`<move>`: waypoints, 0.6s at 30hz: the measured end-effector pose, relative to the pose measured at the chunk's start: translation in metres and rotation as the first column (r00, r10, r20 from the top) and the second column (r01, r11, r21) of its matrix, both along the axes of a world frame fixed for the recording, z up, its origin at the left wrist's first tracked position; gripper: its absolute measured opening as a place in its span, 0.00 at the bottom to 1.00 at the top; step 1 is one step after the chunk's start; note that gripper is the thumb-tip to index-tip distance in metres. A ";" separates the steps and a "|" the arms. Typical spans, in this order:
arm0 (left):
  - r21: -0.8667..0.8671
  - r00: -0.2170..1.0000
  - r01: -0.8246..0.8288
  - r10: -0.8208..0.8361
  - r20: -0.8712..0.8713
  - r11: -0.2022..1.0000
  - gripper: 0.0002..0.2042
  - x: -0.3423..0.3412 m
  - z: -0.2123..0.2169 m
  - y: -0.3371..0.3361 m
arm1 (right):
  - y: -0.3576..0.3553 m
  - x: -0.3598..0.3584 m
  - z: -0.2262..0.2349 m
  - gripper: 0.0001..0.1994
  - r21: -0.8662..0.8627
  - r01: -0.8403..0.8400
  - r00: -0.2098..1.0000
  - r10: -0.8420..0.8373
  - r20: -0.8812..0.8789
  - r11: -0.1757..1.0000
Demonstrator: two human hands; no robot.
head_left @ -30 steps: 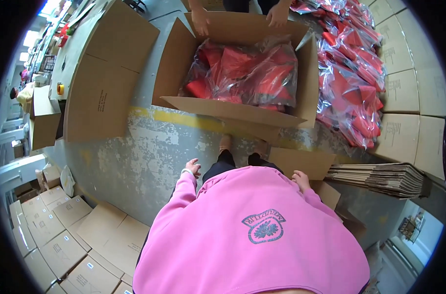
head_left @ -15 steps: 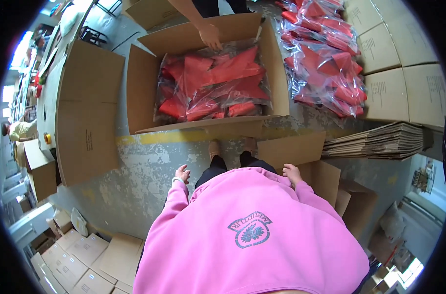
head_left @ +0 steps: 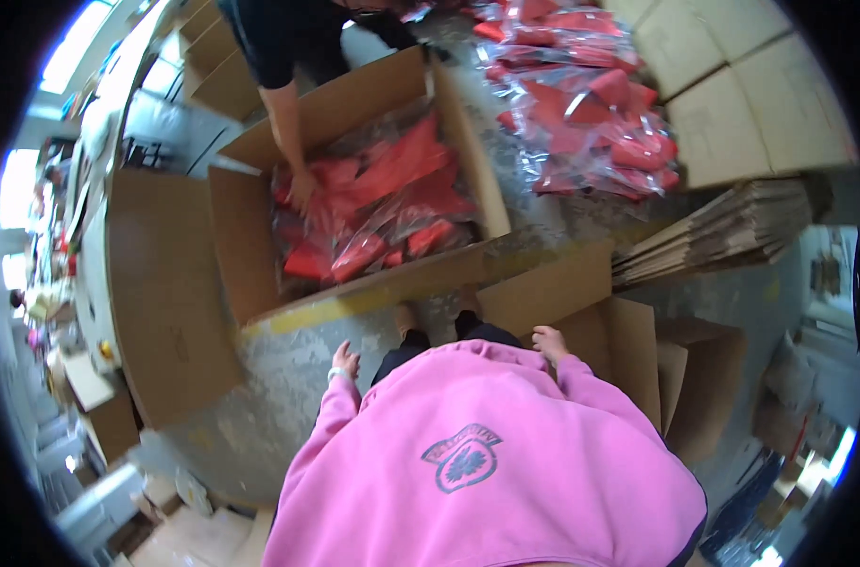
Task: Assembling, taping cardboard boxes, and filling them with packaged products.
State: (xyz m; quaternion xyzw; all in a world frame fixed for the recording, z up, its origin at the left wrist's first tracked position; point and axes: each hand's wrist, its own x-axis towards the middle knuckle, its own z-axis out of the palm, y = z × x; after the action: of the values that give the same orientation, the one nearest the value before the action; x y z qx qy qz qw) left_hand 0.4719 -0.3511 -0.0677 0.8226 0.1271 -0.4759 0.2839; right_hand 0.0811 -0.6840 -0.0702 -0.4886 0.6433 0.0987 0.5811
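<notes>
My left hand (head_left: 346, 360) hangs beside my left thigh with its fingers apart and nothing in it. At my other side, my right hand (head_left: 549, 343) is loosely bent, fingers a little apart, also holding nothing. It is nearest to an open cardboard box (head_left: 630, 352) on the floor at my right. In front of my feet stands a large open carton (head_left: 244, 248), well filled with red pieces in clear plastic bags (head_left: 392, 194). A co-worker's hand (head_left: 302, 189) reaches from the far side onto the bags at the carton's left. Neither of my hands touches the carton.
More bagged red pieces (head_left: 591, 123) are heaped beyond the carton at right, beside stacked closed cartons (head_left: 723, 123). Flattened cardboard (head_left: 709, 236) lies at right. A tall cardboard panel (head_left: 170, 293) stands at left along a long table (head_left: 94, 274).
The view has turned, so the carton appears tilted and farther left. The co-worker's hand has moved from the carton's far edge to the bags on its left. My hands stay at my sides.
</notes>
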 end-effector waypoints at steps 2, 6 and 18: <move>-0.009 0.995 0.101 -0.101 0.008 0.995 0.30 -0.004 0.006 -0.026 | -0.009 -0.013 0.002 0.17 0.004 0.107 0.992 -0.107 0.063 0.994; -0.056 0.982 0.143 -0.135 0.129 0.988 0.29 -0.019 -0.016 -0.032 | -0.029 -0.026 0.022 0.19 0.031 0.063 0.997 -0.065 0.052 0.998; 0.082 0.995 0.059 -0.065 0.080 0.995 0.27 -0.030 0.027 -0.029 | -0.035 -0.016 0.006 0.20 0.075 0.024 0.996 -0.030 0.084 0.997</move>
State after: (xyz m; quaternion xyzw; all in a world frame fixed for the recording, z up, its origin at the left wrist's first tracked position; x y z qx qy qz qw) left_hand 0.4422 -0.3805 -0.0403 0.8557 0.1085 -0.4449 0.2411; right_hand 0.0649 -0.7191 -0.0646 -0.4618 0.6204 0.0940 0.6269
